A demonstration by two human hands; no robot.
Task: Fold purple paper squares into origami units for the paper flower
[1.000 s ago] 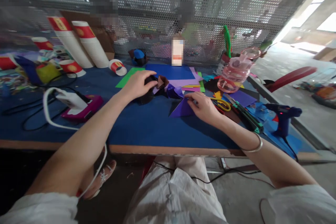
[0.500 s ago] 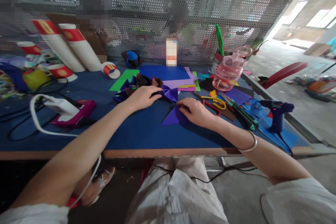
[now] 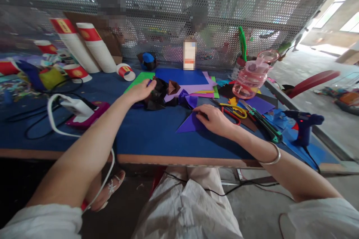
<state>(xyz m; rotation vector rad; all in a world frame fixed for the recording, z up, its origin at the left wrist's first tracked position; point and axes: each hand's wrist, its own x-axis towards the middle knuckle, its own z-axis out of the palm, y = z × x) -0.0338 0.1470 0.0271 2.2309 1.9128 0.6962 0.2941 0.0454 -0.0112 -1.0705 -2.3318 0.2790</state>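
My left hand [image 3: 141, 92] is at the left end of a row of folded black and brown paper pieces [image 3: 157, 95]. Its fingers are curled round a folded purple piece, of which only a bit shows at the fingertips. A loose purple folded piece [image 3: 188, 99] lies at the right end of the row, between my hands. Lower down, my right hand [image 3: 211, 118] pinches the upper edge of a flat purple paper triangle [image 3: 188, 123] on the blue tabletop. The hand covers the triangle's right part.
Yellow-handled scissors [image 3: 238, 111], a green-and-black cutter [image 3: 265, 124] and a blue glue gun [image 3: 303, 125] lie to the right. Behind them stands a pink bottle [image 3: 249, 80]. Coloured paper sheets [image 3: 181, 76] are at the back. Leftward are a power strip [image 3: 86, 115] and stacked paper cups [image 3: 99, 52].
My left hand has moved left along the row of folded pieces, uncovering the black and brown ones. My right hand stays on the purple triangle. The view has shifted slightly.
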